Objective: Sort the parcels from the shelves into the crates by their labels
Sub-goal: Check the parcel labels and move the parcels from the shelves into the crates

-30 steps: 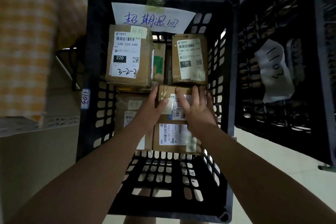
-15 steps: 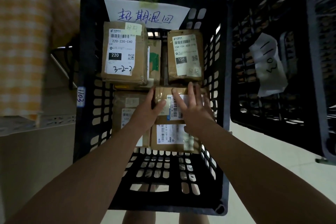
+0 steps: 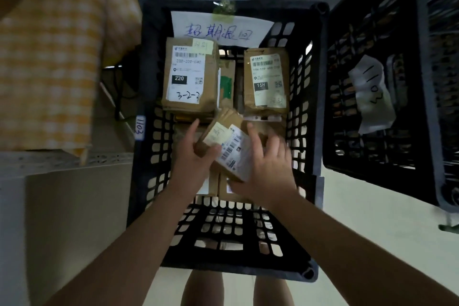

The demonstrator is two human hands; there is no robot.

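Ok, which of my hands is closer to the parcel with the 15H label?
Right. The right hand is just on your side of the 15H parcel, almost under its near edge. The left hand sits farther left, gripping the tilted small parcel.

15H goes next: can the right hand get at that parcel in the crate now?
Probably yes. The 15H parcel lies label-up with nothing over it, straight ahead of the right hand, which looks open; the left hand grips the tilted parcel.

Left hand point(image 3: 196, 158), right hand point(image 3: 272, 169) on tilted parcel point(image 3: 232, 148)
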